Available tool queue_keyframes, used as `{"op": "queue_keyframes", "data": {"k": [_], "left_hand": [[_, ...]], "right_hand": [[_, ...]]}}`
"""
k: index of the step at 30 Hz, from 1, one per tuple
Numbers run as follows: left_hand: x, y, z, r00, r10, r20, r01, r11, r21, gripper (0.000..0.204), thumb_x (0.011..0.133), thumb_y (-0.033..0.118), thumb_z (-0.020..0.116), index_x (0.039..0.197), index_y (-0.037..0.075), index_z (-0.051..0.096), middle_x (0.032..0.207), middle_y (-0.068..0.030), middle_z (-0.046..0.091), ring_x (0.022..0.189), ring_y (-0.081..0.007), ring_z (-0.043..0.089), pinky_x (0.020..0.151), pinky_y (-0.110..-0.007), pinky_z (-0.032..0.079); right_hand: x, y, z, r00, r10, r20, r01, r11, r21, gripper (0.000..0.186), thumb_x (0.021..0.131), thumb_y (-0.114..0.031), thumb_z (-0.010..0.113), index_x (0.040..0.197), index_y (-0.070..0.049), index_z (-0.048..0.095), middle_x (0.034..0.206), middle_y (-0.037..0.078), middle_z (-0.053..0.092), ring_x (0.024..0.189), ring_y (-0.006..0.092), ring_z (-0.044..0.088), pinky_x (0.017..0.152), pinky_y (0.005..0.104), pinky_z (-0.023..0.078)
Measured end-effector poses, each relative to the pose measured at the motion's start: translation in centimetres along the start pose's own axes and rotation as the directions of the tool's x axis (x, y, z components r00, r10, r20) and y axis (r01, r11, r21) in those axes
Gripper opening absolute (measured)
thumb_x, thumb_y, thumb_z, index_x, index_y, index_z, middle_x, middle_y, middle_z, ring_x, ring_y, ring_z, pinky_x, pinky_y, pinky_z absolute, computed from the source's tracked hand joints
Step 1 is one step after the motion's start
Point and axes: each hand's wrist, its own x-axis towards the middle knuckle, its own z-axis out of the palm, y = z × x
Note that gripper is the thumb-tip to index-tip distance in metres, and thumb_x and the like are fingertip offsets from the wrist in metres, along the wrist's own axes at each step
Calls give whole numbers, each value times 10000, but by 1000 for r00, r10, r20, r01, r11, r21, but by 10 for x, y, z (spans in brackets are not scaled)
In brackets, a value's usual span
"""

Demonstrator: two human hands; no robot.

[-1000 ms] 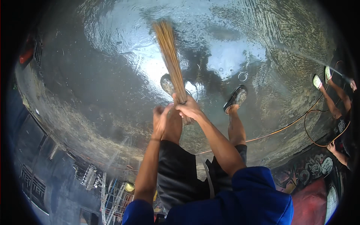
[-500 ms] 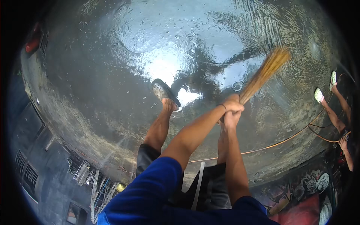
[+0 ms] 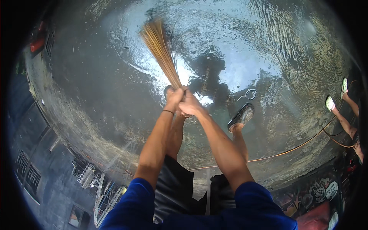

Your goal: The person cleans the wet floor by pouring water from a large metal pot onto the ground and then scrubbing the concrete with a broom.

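A bundled stick broom (image 3: pixel 161 51) angles up and slightly left from my grip, its fanned, blurred tip over the wet concrete floor (image 3: pixel 96 69). My left hand (image 3: pixel 173 99) wraps round the handle, a thin dark band on that wrist. My right hand (image 3: pixel 189 103) grips the handle just beside it, overlapping at the fingers. My dark speckled clog (image 3: pixel 241 115) is on the wet ground at right; the other foot is mostly hidden behind my hands.
At the right edge another person (image 3: pixel 347 122) wears pale clogs, with an orange hose (image 3: pixel 291 147) looping nearby. A red object (image 3: pixel 37 42) lies upper left. A metal frame (image 3: pixel 103 195) and machinery (image 3: pixel 82 172) stand lower left, a painted wall (image 3: pixel 314 197) lower right.
The broom swung from pointing up-left to far up-right half a second ago, and is now back up-left. Both my hands moved with it, still on the handle.
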Motion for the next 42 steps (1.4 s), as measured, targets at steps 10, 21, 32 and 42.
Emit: {"op": "queue_keyframes", "data": {"k": [10, 21, 32, 42], "left_hand": [[8, 39, 205, 710, 310, 632, -610, 719, 333, 466, 701, 362, 843, 1036, 42, 800, 1166, -223, 769, 1119, -372, 740, 989, -454, 567], [215, 92, -63, 978, 176, 116, -199, 952, 232, 771, 681, 484, 881, 1080, -160, 733, 1103, -297, 763, 1064, -344, 754, 931, -390, 580], [46, 90, -213, 969, 220, 113, -187, 951, -247, 620, 990, 547, 716, 1283, 2, 679, 1130, -90, 708, 986, -150, 637, 832, -322, 537], [-104, -24, -184, 799, 322, 508, -538, 760, 365, 576, 944, 506, 768, 1297, 64, 659, 1356, -204, 611, 1286, -404, 588, 1110, -486, 457]], "right_hand": [[-19, 93, -127, 647, -201, -735, 387, 918, 90, 520, 977, -201, 693, 1419, 2, 510, 1256, 176, 676, 1152, 231, 683, 934, 349, 567], [223, -79, 38, 991, -42, -130, 31, 996, -83, 470, 914, -110, 639, 1358, 45, 631, 1207, 259, 726, 1101, 364, 738, 871, 453, 605], [78, -102, 125, 946, -226, -234, 159, 949, -272, 694, 800, -264, 780, 1386, 33, 556, 1094, 199, 724, 941, 299, 745, 810, 412, 599], [-119, -50, -160, 582, 73, -810, 4, 996, 93, 434, 892, -187, 839, 1125, -14, 515, 696, 41, 614, 514, 149, 600, 467, 327, 495]]}}
